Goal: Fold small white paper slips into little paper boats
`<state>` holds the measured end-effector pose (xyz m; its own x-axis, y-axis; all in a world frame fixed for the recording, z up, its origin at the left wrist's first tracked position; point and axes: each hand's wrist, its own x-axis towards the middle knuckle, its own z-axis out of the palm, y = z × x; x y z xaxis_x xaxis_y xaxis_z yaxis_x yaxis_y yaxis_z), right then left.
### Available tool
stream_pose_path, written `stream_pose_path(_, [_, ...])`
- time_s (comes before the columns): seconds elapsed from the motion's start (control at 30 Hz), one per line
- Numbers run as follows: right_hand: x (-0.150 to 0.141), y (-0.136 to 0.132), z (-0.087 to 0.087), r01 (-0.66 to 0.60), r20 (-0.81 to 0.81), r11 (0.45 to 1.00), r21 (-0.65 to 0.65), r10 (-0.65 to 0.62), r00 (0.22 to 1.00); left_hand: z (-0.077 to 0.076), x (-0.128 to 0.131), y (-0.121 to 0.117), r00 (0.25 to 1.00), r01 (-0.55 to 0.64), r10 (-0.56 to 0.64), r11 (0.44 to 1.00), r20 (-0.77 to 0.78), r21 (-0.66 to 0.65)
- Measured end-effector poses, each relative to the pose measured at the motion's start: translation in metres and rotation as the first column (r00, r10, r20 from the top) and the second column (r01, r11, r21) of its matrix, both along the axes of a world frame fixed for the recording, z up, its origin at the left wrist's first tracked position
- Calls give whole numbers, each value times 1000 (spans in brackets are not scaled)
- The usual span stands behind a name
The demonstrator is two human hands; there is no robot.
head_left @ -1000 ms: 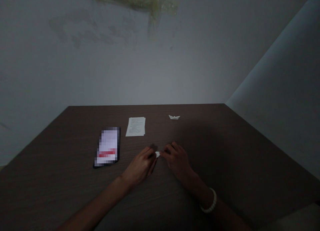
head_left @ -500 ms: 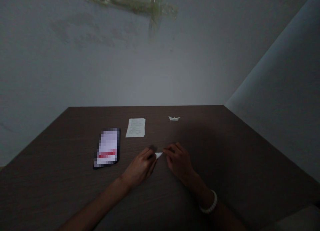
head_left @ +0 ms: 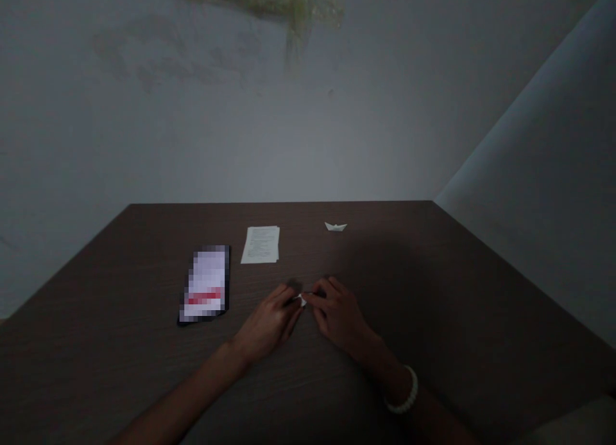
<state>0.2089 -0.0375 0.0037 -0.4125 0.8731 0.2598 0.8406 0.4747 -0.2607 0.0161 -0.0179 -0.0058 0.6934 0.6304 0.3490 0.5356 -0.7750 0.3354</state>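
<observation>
A small folded piece of white paper (head_left: 303, 300) lies between my two hands, just above the dark wooden table (head_left: 308, 393) or on it; I cannot tell which. My left hand (head_left: 269, 320) pinches its left side, with the fingers bent round it. From the right, my right hand (head_left: 339, 310) has its thumb and fingers closed on the paper's other end. Most of the paper is hidden by the fingers. A bead bracelet (head_left: 409, 393) circles my right wrist.
A small white paper boat (head_left: 335, 227) stands toward the back of the table. Left of it lies a short stack of printed sheets (head_left: 260, 244). A phone or tablet with a blurred-out screen (head_left: 205, 284) lies farther left. Behind the table rises a stained wall (head_left: 289, 137).
My right hand has moved slightly left and now covers and grips the right tip of the folded paper, so less white shows. My left hand stays nearly in place.
</observation>
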Motion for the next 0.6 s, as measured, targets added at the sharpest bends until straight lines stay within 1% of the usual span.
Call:
stream_pose_path(0.27, [-4, -2, 0, 36, -33, 999, -12, -36, 999, 3, 1, 0, 1000, -2, 2, 1000, 6, 13])
stream_pose_path(0.47, [-6, -6, 2, 110, -30, 994, -1, -110, 993, 0, 0, 0, 1000, -11, 11, 1000, 15, 13])
stream_pose_path(0.6, [-4, -7, 0, 168, -5, 986, 5, -168, 986, 0, 0, 1, 1000, -11, 11, 1000, 12, 5])
